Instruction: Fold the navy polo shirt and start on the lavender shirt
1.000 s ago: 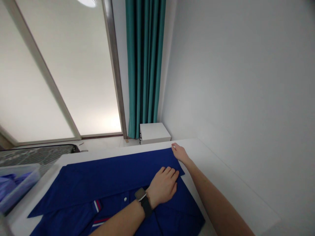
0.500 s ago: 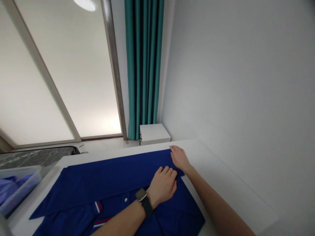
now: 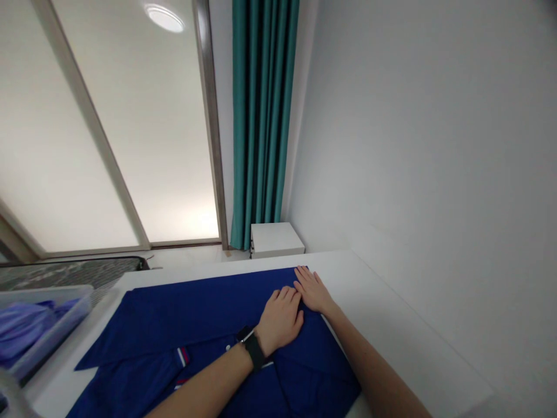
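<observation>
A dark blue shirt (image 3: 195, 307) lies on the white table (image 3: 339, 264), its far part folded over, with a white button and red-and-white striped edges showing. My left hand (image 3: 281, 319), with a dark watch on the wrist, rests flat on the shirt right of the button, fingers extended. Just beyond it to the right, my right hand (image 3: 312, 289) lies flat on the shirt's far right corner with its fingers spread. The fingertips of both hands are close together.
At the left stands a translucent bin (image 3: 80, 307) holding light purple-blue cloth (image 3: 30, 328). Past the table are a small white cabinet (image 3: 276, 238) and a green curtain (image 3: 263, 128). A white wall (image 3: 418, 145) borders the table on the right.
My right hand has moved from the corner's edge onto the cloth and flattened, closer to my left hand. My left hand has shifted slightly left. The camera view has turned a little left.
</observation>
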`<state>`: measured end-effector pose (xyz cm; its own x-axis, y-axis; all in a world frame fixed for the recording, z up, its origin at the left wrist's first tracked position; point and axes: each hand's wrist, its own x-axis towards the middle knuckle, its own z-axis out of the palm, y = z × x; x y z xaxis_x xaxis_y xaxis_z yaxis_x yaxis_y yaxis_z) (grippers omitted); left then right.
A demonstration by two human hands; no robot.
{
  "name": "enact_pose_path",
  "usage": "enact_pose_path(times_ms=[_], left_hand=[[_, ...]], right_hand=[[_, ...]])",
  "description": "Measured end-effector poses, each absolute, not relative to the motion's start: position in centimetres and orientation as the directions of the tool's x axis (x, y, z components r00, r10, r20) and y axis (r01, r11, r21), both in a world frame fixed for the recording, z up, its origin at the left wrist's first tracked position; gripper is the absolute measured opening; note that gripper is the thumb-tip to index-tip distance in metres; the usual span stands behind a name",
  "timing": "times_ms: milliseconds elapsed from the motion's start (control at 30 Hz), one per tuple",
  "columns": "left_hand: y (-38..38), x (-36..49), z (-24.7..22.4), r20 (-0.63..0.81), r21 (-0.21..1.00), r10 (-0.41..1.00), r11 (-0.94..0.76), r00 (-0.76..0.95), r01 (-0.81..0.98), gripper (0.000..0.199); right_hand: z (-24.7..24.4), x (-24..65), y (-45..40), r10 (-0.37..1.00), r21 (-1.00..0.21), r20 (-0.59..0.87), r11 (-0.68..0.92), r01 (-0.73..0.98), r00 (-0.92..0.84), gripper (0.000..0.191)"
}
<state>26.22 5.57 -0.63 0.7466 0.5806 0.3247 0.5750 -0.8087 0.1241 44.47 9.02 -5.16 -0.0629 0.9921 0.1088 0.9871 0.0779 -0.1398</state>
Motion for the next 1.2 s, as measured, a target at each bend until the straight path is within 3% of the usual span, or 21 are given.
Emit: enact_pose_path(times_ms=[200, 433, 667, 833, 933, 1200], left_hand=[[8.5, 21.5, -1.8, 0.27, 0.089, 0.663, -0.739, 0.698, 0.668, 0.047], [11.0, 13.9, -1.8, 0.188, 0.08, 0.785, -0.611, 0.59, 0.788, 0.051], [10.8, 11.9, -2.1, 0.183, 0.12, 0.81, -0.581, 0.557, 0.805, 0.052], [10.6, 11.8, -2.1, 0.19, 0.119, 0.801, -0.593, 0.568, 0.796, 0.053], [10.6, 11.7, -2.1, 0.187, 0.121, 0.8, -0.595, 0.57, 0.795, 0.053], [10.8, 11.8, -2.5, 0.198, 0.124, 0.798, -0.597, 0.57, 0.793, 0.052]], right_hand=[[-5.5, 44.5, 9.1, 0.993, -0.165, 0.107, 0.06, 0.984, -0.043, 0.057], [-5.7, 44.6, 9.3, 0.997, -0.135, 0.074, 0.041, 0.99, -0.031, 0.06], [-4.5, 43.6, 9.5, 1.0, -0.074, 0.021, -0.021, 0.997, 0.022, 0.057], [-3.1, 37.5, 9.1, 0.974, -0.072, 0.161, 0.172, 0.982, -0.159, 0.061], [-3.0, 33.7, 8.6, 0.958, -0.097, 0.157, 0.257, 0.962, -0.24, 0.063], [-2.9, 31.9, 7.7, 0.971, -0.106, 0.074, 0.234, 0.966, -0.227, 0.066]])
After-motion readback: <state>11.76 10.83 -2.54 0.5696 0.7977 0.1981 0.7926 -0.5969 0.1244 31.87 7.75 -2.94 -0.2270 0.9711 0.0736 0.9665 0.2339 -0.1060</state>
